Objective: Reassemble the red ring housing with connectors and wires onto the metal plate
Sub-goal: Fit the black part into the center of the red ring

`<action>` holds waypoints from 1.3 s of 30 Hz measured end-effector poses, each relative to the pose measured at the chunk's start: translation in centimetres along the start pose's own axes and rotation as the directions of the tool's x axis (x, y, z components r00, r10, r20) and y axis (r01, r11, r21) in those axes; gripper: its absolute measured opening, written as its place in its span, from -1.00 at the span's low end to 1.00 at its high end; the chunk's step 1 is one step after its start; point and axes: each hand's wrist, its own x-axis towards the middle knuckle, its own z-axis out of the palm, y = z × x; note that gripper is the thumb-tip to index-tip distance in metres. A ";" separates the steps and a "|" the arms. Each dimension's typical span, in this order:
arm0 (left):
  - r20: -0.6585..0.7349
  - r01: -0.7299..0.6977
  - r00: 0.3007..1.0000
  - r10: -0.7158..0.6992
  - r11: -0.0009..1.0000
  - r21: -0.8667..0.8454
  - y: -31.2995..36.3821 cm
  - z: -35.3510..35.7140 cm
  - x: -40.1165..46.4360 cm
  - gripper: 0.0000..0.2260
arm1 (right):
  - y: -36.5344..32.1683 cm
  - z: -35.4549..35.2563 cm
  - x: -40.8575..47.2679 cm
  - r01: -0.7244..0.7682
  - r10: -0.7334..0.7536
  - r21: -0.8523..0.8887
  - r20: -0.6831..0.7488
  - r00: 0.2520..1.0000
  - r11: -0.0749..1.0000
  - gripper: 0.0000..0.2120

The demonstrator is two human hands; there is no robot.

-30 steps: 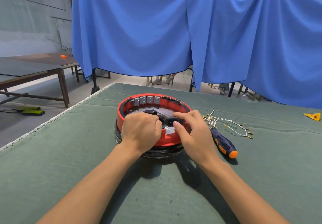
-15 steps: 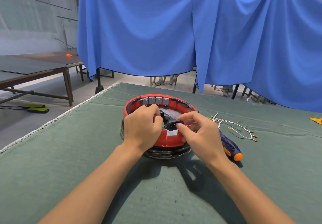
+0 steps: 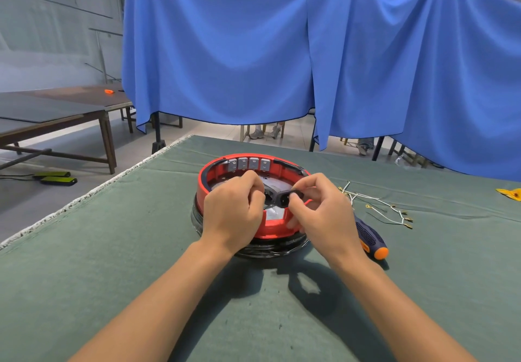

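The red ring housing (image 3: 207, 185) sits on a dark round base on the green table, with several grey connectors (image 3: 248, 163) along its far inner wall and a metal plate (image 3: 277, 185) showing inside. My right hand (image 3: 321, 215) pinches a black socket connector (image 3: 286, 196) above the ring's near side. My left hand (image 3: 232, 209) lies curled over the ring's near left rim, its fingertips hidden inside. A bundle of white wires (image 3: 375, 202) with small terminals lies to the right.
A screwdriver (image 3: 370, 239) with a dark blue handle and orange cap lies right of the ring. A yellow object (image 3: 510, 194) sits at the far right edge. Blue cloth hangs behind the table; brown tables stand at the left.
My right hand has lifted the black connector up from inside the ring and turned it. My left hand has shifted slightly further over the rim.
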 end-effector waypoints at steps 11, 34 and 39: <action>0.066 -0.214 0.974 0.217 0.975 -0.058 2.1 -0.1 0.4 -0.77 | -0.5 -0.2 0.4 -0.081 0.099 0.267 -0.053 0.994 0.960 -0.93; -0.111 0.107 0.985 -0.135 0.967 -0.229 1.6 0.6 0.0 -0.68 | -0.5 0.3 0.4 -0.103 0.125 0.246 -0.076 0.989 0.964 -0.89; -0.086 0.158 0.982 -0.171 0.978 -0.138 0.2 0.5 0.1 -0.61 | -0.3 0.2 0.1 -0.001 -0.001 -0.024 -0.090 0.996 1.000 -0.90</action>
